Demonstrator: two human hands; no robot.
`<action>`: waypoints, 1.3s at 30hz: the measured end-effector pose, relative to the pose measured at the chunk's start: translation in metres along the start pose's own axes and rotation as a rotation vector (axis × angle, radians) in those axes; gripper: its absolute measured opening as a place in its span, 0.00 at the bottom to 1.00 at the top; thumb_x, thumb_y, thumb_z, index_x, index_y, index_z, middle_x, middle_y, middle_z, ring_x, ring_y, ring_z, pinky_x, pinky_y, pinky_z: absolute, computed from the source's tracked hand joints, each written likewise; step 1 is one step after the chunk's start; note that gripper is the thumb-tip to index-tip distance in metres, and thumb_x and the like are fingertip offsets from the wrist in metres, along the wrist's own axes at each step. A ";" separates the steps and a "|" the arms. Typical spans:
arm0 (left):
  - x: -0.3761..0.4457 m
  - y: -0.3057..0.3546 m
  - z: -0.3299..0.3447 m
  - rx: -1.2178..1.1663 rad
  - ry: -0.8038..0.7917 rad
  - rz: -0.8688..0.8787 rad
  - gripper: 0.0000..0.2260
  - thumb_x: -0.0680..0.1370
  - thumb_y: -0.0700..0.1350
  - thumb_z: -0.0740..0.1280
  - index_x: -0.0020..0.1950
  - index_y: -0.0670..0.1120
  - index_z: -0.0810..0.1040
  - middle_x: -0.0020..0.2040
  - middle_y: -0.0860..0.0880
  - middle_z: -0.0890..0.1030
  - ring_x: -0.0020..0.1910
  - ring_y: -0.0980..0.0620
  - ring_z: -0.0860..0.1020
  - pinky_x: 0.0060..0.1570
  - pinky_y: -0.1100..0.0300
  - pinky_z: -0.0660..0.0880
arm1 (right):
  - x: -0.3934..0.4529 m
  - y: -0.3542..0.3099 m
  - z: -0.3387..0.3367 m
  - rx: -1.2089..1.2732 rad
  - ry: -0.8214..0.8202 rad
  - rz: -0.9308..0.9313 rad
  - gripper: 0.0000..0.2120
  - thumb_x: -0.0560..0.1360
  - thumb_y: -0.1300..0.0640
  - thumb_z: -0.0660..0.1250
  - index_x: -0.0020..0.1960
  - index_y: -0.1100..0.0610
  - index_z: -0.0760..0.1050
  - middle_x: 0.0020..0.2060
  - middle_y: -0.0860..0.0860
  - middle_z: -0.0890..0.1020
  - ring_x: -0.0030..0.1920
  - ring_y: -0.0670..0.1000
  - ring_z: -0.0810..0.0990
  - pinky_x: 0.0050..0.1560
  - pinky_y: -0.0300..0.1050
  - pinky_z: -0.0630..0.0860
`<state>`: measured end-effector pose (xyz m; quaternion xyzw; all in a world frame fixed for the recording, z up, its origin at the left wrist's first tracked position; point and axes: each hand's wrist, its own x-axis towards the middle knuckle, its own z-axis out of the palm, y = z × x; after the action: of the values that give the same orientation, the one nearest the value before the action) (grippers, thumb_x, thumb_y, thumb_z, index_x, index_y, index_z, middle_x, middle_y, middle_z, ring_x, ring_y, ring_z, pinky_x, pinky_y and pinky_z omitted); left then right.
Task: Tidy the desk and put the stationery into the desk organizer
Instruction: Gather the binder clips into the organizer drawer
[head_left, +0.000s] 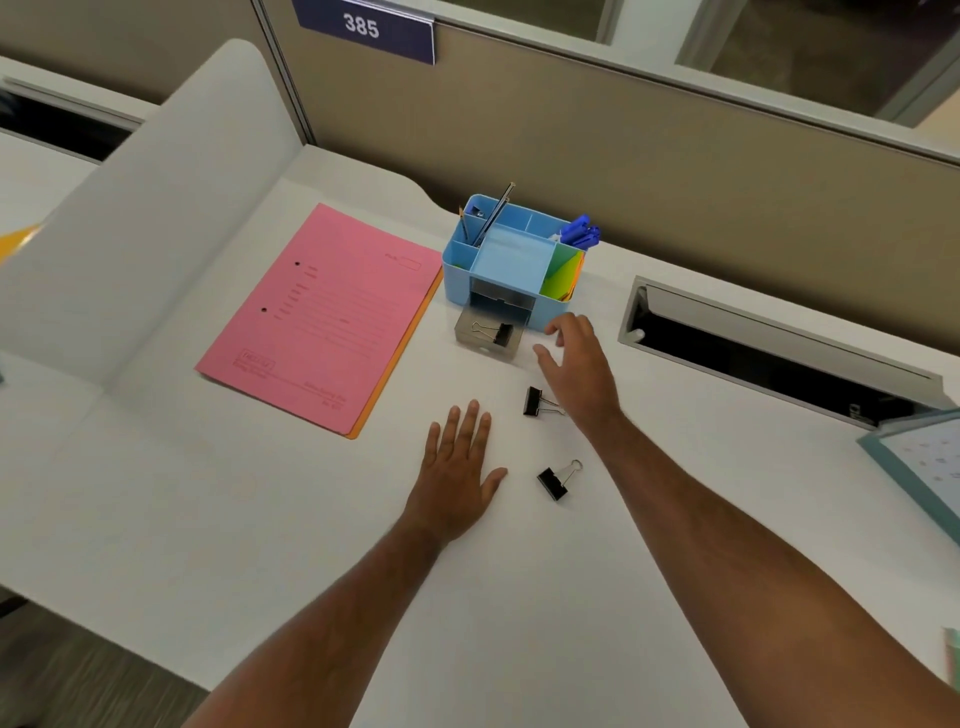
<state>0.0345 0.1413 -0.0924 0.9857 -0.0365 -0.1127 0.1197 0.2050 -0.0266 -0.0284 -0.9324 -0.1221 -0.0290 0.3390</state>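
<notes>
Hovering R hand (576, 364), fingers loosely spread, holding nothing, sits just past the near binder clip (540, 402), which lies right under its wrist side w/ wire handles pointing toward the forearm. 2nd clip (558, 479) is further back toward the body, between both arms; L hand (460, 467) lies flat, palm down, empty. Organizer (511, 257) w/ pulled-out drawer (488, 335) is just ahead-left of R fingertips, so R is prob the nearer hand for both.

A dark blue sign (365, 28) on the far partition, toward the left, bore the white number "385". The pink folder (324, 317) on the left of the desk carried faint printed lines and a boxed stamp near its near edge, too blurred to read.
</notes>
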 end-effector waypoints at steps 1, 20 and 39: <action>0.000 0.000 -0.001 -0.002 -0.004 -0.001 0.34 0.84 0.63 0.47 0.84 0.48 0.40 0.84 0.47 0.36 0.82 0.45 0.35 0.80 0.45 0.40 | -0.005 0.008 -0.005 -0.014 0.003 0.024 0.09 0.78 0.56 0.70 0.56 0.52 0.72 0.49 0.45 0.71 0.48 0.45 0.72 0.46 0.45 0.75; 0.082 0.036 -0.067 -0.134 -0.062 0.016 0.33 0.80 0.55 0.70 0.81 0.49 0.60 0.74 0.46 0.71 0.71 0.45 0.70 0.71 0.50 0.69 | -0.028 0.068 -0.026 -0.064 -0.129 0.406 0.25 0.74 0.42 0.75 0.61 0.56 0.72 0.58 0.54 0.75 0.61 0.55 0.74 0.56 0.53 0.77; 0.088 0.044 -0.064 -0.191 -0.011 -0.012 0.22 0.81 0.51 0.70 0.73 0.46 0.73 0.71 0.45 0.73 0.69 0.47 0.71 0.66 0.57 0.72 | 0.006 -0.011 -0.007 0.085 -0.154 0.162 0.20 0.75 0.41 0.73 0.62 0.46 0.73 0.36 0.42 0.74 0.36 0.45 0.74 0.37 0.42 0.68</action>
<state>0.1329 0.1047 -0.0397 0.9694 -0.0206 -0.1220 0.2121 0.2085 -0.0223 -0.0152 -0.9235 -0.0734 0.0754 0.3689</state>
